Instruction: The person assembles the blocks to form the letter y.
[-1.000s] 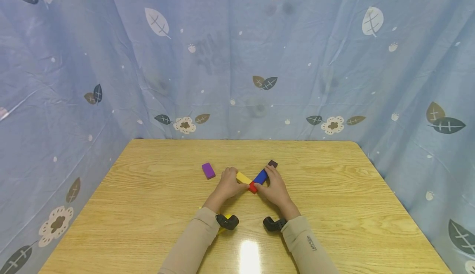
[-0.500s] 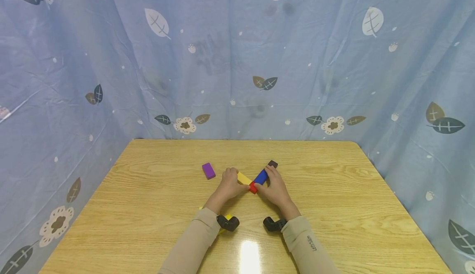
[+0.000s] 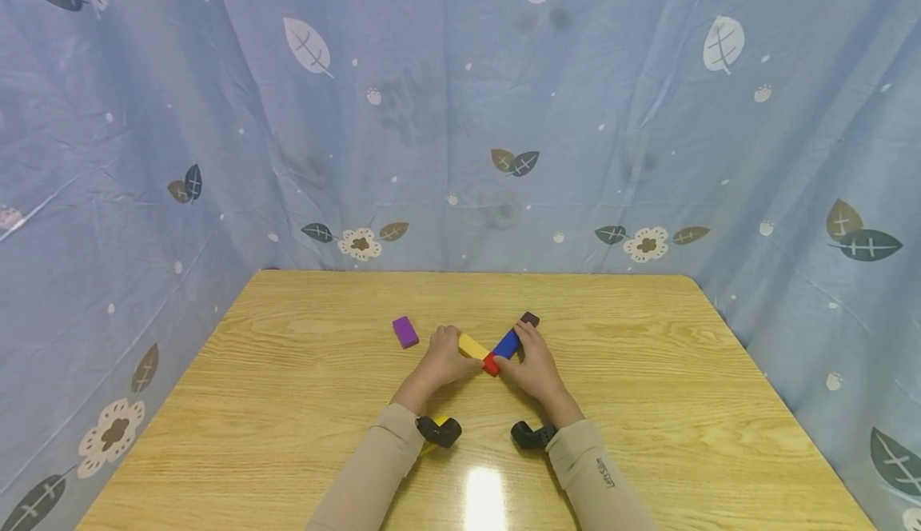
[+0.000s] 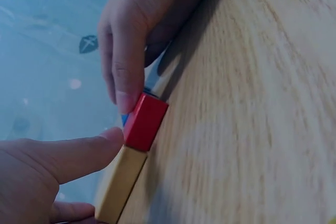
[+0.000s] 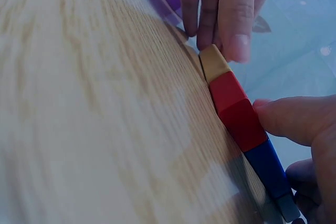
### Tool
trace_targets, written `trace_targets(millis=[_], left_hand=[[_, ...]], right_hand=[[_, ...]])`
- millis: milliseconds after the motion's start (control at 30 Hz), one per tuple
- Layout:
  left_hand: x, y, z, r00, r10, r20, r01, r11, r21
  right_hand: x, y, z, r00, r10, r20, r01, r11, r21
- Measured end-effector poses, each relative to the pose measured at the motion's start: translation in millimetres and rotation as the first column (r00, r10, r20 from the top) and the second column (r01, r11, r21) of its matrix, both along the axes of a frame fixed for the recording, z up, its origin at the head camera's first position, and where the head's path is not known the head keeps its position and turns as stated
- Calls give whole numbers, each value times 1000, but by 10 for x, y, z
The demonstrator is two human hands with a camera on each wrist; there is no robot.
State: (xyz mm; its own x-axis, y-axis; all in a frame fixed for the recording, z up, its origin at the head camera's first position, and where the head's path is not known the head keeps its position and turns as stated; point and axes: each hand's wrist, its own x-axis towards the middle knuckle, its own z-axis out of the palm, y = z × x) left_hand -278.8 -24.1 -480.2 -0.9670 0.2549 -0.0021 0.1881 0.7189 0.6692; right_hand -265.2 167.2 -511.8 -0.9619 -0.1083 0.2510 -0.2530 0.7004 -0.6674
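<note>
A red block forms the near corner of a V of blocks on the table. A yellow block runs from it to the far left, a blue block to the far right, with a black block at the blue one's end. My left hand grips the yellow block, thumb tip by its joint with the red and fingers at its outer end. My right hand holds the other arm, its thumb against the red block and fingers curled by the blue block's far end.
A purple block lies left of the V on the wooden table. Under my left wrist something yellow shows, mostly hidden by the sleeve and wrist camera. A blue patterned curtain hangs behind the table and along its sides.
</note>
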Motion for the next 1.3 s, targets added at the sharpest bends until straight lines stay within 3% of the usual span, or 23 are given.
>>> trace_targets(millis=[333,700,1000,1300], left_hand=[[-11,-150,59,999,-43,11,42,993,108],[1,-330,71,998,-38,-54,52,957,285],[77,-586,103,992,19,-121,19,950,311],[104,-792,68,976,110,-188,-41,941,336]], right_hand=[[5,2,-5,1000,4,2,-4,1000,-1],[-20,21,-27,1000,8,-8,-8,1000,14],[-15,20,-40,1000,16,1,-16,1000,5],[-5,21,-23,1000,14,8,-14,1000,9]])
